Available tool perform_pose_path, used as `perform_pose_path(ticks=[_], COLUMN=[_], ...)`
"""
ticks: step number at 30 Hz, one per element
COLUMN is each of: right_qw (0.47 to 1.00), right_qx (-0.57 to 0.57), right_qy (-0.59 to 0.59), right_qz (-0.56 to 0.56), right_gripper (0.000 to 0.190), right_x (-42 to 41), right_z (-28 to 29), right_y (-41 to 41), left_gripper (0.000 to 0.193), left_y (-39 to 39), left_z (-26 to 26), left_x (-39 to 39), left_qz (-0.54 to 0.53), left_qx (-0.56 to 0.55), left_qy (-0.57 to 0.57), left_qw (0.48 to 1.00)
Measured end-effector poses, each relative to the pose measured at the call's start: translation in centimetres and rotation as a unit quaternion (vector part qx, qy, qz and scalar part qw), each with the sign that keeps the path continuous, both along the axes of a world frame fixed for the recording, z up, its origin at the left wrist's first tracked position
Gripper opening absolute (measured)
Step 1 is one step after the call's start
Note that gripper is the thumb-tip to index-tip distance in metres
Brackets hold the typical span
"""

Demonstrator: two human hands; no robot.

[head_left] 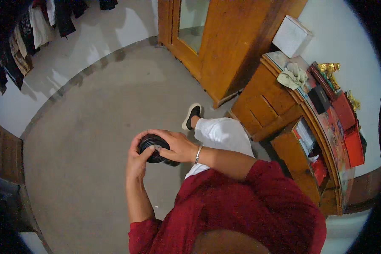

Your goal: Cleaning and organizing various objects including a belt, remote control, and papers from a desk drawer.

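A tightly coiled black strap (149,139), which looks like a rolled-up belt, is held up before my body. My left hand (138,158) wraps its outer left side, with the thumb pressed on the middle of the coil. From the other side, my right hand (179,147) grips the coil, fingers curled over its upper rim and thumb near the centre. Something small and light-coloured shows between the two thumbs; I cannot tell what it is. A silver bracelet (197,155) circles my right wrist.
To the right stands a wooden desk (263,108) with a pulled-out drawer (295,155). On it lie a crumpled pale cloth (292,76), a black box (319,99) and red boxes (344,111). A wooden wardrobe (222,60) with a mirror stands ahead. Clothes (39,27) hang along the left wall.
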State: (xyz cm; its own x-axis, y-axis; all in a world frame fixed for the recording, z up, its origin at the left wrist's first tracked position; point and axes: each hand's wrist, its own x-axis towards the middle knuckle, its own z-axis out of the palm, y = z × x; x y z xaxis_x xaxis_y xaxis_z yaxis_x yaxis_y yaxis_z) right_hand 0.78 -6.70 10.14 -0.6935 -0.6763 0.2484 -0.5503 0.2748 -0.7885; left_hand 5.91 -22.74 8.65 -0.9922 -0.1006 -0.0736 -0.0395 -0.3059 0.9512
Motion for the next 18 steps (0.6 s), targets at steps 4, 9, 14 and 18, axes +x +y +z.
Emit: perform_pose_path(ticks=[4,9,14,18], right_qw=[0.991,0.985,0.992,0.993], right_qx=[0.113,0.125,0.080,0.069], right_qy=[0.033,0.056,0.056,0.075], right_qz=[0.066,0.101,0.082,0.056], right_gripper=[0.052,0.054,0.049,0.047], right_x=[-0.1,0.1,-0.1,0.0], right_z=[1.0,0.5,1.9,2.6], right_y=[0.2,0.0,-0.3,-0.8], left_gripper=[0.058,0.070,0.065,0.057], left_y=[0.1,0.1,0.4,0.9], left_z=[1.1,0.8,0.8,0.9], left_x=[0.8,0.9,0.8,0.8], left_qz=[-0.027,-0.082,-0.015,0.061], left_qx=[-0.100,-0.113,-0.035,0.051], left_qy=[-0.017,0.021,0.042,0.019], left_qw=[0.994,0.990,0.998,0.997])
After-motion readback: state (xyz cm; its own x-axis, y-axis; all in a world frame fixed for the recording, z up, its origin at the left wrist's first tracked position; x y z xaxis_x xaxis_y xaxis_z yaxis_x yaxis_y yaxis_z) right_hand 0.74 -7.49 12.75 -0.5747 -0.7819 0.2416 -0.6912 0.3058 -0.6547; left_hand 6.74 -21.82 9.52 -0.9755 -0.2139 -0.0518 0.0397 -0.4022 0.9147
